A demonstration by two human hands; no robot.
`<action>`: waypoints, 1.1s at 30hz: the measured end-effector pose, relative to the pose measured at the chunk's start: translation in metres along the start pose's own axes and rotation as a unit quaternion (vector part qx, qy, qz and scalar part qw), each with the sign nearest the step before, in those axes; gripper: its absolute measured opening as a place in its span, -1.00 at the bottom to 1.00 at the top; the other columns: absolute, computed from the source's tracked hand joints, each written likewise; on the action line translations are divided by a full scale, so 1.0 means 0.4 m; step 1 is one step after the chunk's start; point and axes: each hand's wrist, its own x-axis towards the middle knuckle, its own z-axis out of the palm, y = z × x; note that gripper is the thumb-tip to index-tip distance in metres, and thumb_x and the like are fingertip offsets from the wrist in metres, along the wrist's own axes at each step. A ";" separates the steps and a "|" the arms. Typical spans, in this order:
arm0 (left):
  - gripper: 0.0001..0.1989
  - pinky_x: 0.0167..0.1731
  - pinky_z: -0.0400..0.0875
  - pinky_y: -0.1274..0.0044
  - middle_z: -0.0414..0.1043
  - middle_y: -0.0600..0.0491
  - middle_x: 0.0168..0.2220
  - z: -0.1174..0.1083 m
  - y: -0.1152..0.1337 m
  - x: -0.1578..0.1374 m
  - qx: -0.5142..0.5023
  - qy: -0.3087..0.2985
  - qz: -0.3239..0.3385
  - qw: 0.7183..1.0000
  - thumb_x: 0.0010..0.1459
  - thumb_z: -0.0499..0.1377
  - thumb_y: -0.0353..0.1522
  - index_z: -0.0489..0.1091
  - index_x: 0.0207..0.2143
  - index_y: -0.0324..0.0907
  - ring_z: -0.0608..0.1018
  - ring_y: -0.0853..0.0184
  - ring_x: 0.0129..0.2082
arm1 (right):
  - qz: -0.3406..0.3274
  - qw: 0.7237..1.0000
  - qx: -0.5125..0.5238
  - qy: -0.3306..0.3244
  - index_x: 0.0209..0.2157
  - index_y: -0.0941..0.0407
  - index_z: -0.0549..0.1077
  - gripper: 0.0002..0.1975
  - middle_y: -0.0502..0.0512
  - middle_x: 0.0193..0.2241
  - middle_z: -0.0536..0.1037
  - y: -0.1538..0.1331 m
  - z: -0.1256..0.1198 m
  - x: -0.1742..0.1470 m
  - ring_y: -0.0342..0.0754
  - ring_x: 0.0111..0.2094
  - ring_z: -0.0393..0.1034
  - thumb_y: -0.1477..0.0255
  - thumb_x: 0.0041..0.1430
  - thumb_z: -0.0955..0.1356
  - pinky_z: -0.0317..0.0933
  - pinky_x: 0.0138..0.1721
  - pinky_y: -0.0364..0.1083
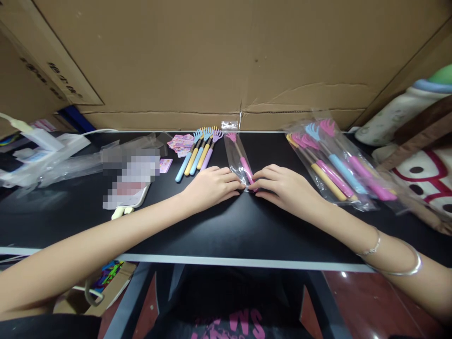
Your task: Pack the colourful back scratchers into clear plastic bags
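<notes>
A pink back scratcher (243, 162) lies inside a clear plastic sleeve (233, 153) on the black table, its claw end pointing away from me. My left hand (216, 187) pinches the near left corner of the sleeve. At the near right corner, my right hand (278, 184) has its fingers closed on the sleeve by the pink handle. Left of the sleeve lie several unwrapped back scratchers (195, 157) in blue, yellow and purple. Over on the right is a pile of bagged back scratchers (334, 165) in yellow, pink and blue.
Small printed cards (181, 143) lie behind a phone (132, 183) with a cable plugged in. Empty-looking plastic sleeves (84, 162) and a white power strip (45, 146) are at the left. A cardboard wall (226, 61) closes the back; plush items (423, 165) stand at right.
</notes>
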 end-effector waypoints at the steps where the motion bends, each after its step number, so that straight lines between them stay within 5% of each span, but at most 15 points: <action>1: -0.77 -0.27 0.28 0.50 0.57 0.06 -0.15 -0.001 -0.002 0.004 0.011 -0.002 0.002 1.000 0.39 0.07 -0.27 0.50 -0.08 -0.10 0.52 0.36 -0.17 | -0.004 1.000 0.000 -0.001 -0.19 0.07 0.58 -0.79 0.15 -0.15 0.61 0.000 0.001 0.001 0.04 -0.13 0.42 0.43 0.33 0.29 0.30 -0.15 0.00; 10: -0.78 -0.38 0.22 0.52 0.52 0.06 -0.28 0.008 0.006 0.030 0.051 0.003 0.016 0.999 0.40 0.02 -0.39 0.45 -0.24 -0.17 0.50 0.38 -0.27 | 0.022 0.999 0.046 -0.016 -0.20 0.06 0.57 -0.78 0.12 -0.20 0.64 0.005 -0.023 0.010 0.01 -0.19 0.46 0.38 0.34 0.27 0.30 -0.20 -0.06; 20: -0.80 -0.39 0.25 0.52 0.50 0.05 -0.29 0.014 0.002 0.026 0.052 0.026 0.021 0.998 0.39 0.04 -0.37 0.46 -0.23 -0.15 0.51 0.36 -0.26 | 0.192 0.981 0.019 -0.020 -0.22 0.02 0.57 -0.78 0.01 -0.33 0.65 0.032 -0.035 0.119 -0.03 -0.29 0.52 0.36 0.30 0.27 0.19 -0.34 -0.13; 26: -0.77 -0.30 0.33 0.52 0.49 0.02 -0.27 0.025 0.000 0.026 0.032 -0.009 0.022 0.999 0.40 0.01 -0.37 0.47 -0.14 -0.17 0.50 0.34 -0.24 | 0.221 0.961 -0.132 -0.102 -0.10 0.14 0.55 -0.67 0.27 -0.13 0.62 0.009 0.004 0.246 0.14 -0.15 0.53 0.29 0.37 0.22 0.28 -0.26 -0.04; 33: -0.73 -0.24 0.40 0.51 0.54 0.00 -0.14 0.032 0.004 0.024 0.021 -0.015 0.012 1.000 0.40 0.01 -0.37 0.49 -0.03 -0.16 0.50 0.30 -0.14 | 0.255 0.946 -0.141 -0.140 -0.06 0.32 0.53 -0.61 0.53 -0.13 0.59 -0.009 0.027 0.332 0.30 -0.07 0.52 0.28 0.27 0.35 0.35 -0.15 0.05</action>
